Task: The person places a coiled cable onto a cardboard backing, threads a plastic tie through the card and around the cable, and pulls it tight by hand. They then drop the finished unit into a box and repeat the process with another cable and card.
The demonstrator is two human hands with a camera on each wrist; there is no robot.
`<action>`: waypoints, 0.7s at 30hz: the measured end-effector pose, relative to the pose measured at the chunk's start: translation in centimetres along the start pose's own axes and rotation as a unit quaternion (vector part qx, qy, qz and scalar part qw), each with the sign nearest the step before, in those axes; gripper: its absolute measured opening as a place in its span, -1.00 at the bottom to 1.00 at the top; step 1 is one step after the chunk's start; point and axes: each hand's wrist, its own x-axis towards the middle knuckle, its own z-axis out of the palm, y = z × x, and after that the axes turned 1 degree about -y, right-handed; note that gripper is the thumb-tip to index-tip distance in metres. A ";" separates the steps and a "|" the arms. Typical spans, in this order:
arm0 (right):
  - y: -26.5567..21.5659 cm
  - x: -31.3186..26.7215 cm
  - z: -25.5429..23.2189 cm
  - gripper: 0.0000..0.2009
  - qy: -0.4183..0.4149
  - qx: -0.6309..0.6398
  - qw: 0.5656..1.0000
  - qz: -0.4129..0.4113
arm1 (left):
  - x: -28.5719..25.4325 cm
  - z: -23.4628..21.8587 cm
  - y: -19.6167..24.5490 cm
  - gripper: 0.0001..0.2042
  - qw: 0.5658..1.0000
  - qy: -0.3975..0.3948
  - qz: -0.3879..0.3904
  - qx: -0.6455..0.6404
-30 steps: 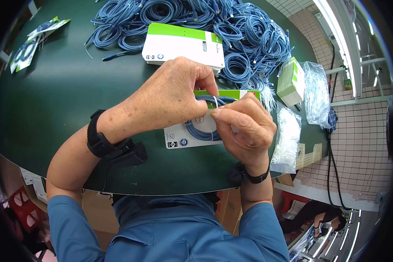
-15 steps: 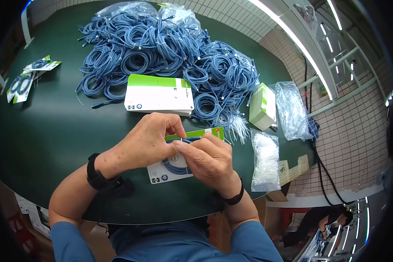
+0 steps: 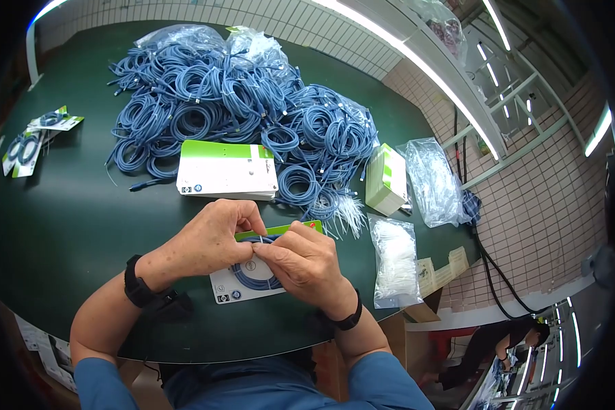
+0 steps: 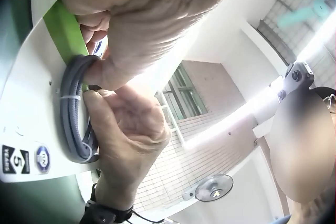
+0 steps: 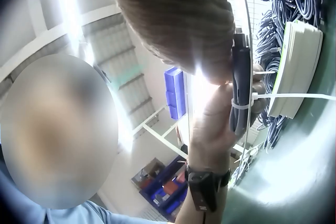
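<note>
In the head view, a blue cable coil (image 3: 256,279) lies on a white-and-green packaging card (image 3: 224,292) near the table's front edge. A white cable tie (image 3: 262,239) stands up at the coil's top, with my hands meeting around it. My left hand (image 3: 219,236) pinches at the tie with thumb and index finger. Opposite it, my right hand (image 3: 304,263) also pinches there, its thumb tip close to my left thumb. The right wrist view shows a long tie tail (image 5: 299,96) sticking out behind the card. Another tie (image 4: 70,97) binds the coil in the left wrist view.
Behind the hands stand a card stack (image 3: 219,167) and a large heap of cable coils (image 3: 219,96). A second card stack (image 3: 387,181), loose white ties (image 3: 348,215) and a bag of ties (image 3: 395,263) lie right. Carded cables (image 3: 27,150) lie far left.
The head view has shifted, so the table and hands sit lower and further left and more of the cable heap shows. Both hands stay together at the tie on the coil.
</note>
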 end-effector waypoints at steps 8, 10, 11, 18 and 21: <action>-0.6 0.2 -0.1 -0.70 0.019 -0.024 0.999 0.025 | -0.3 0.4 0.5 -0.81 0.996 0.055 0.031 0.070; -0.5 0.5 -0.4 -0.75 0.064 0.010 0.998 0.027 | -0.5 0.0 1.2 -0.80 0.994 0.063 0.033 0.080; -0.3 0.3 -1.1 -0.78 0.084 0.025 0.996 0.031 | -0.5 -0.2 1.6 -0.79 0.993 0.071 0.042 0.087; 4.0 -1.4 -2.7 -0.88 0.326 0.179 0.884 0.284 | -1.4 -0.5 3.0 -0.78 0.996 0.066 0.044 0.034; 5.1 -1.4 -1.4 -0.88 0.185 0.341 0.854 0.347 | -1.6 -0.2 3.6 -0.78 0.998 0.056 0.028 0.026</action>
